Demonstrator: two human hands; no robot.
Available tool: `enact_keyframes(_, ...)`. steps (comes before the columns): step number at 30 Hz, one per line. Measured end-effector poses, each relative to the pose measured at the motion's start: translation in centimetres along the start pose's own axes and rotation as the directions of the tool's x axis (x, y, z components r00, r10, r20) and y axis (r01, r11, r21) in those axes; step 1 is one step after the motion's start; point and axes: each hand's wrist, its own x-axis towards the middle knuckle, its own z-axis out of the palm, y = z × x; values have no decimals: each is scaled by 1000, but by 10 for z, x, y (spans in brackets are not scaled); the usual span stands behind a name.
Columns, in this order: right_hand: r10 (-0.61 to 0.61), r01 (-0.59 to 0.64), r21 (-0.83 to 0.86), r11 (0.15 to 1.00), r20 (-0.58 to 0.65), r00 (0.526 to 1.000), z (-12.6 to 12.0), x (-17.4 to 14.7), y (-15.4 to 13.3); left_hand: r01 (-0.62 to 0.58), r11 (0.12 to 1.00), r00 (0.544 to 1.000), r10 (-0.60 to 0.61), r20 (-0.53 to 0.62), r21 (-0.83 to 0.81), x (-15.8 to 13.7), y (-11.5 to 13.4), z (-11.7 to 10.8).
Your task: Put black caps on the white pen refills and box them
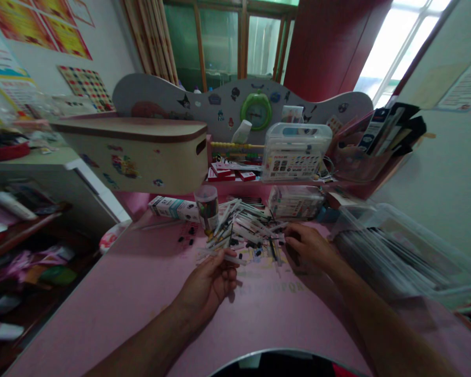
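Observation:
My left hand (212, 280) is palm up over the pink desk, its thumb and fingers closed on a slim, whitish pen barrel (235, 259). In front of it spreads a loose heap of pale pen barrels and thin dark refills (249, 222). At the heap's right edge is my right hand (308, 245), fingers curled together and pointing left. Whether anything sits between those fingertips is hidden. Small black pen caps (191, 242) lie to the left of the heap, with more among the barrels. Behind the heap's left side stands a clear cylindrical tub (206, 207) with dark contents.
A clear plastic bin (400, 220) holding many dark, thin items stands on the right. Behind the tub lies a long printed box (172, 207). The shelf above carries a cream storage box (141, 157), a clear marker case (296, 152) and a pen holder (365, 162).

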Motion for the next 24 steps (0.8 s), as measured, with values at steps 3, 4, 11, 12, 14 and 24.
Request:
enact_keyframes(3, 104, -90, 296, 951, -32, 994, -5, -2, -4, 4, 1000, 1000, -4, 3, -10, 1, 0, 0)
enact_keyframes(4, 142, -116, 392, 912, -36, 989, -6, -3, -7, -3, 1000, 1000, 3, -9, -18, 2, 0, 0)
enact_keyframes(11, 227, -28, 697, 717, -195, 954, -9, -9, -31, -49, 994, 992, 37, -123, -96, 2, 2, 2)
enact_keyframes(12, 224, -12, 721, 693, -199, 954, -9, -9, -32, -45, 993, 991, 31, -128, -107, 2, 2, 3)
enact_keyframes(14, 201, 12, 781, 625, -176, 964, -8, -11, -33, -26, 991, 991, 8, -134, -134, 2, 4, 3)
enact_keyframes(24, 68, 68, 892, 447, -110, 992, -3, -20, -37, 16, 974, 988, -50, -144, -228, 4, 9, 4)
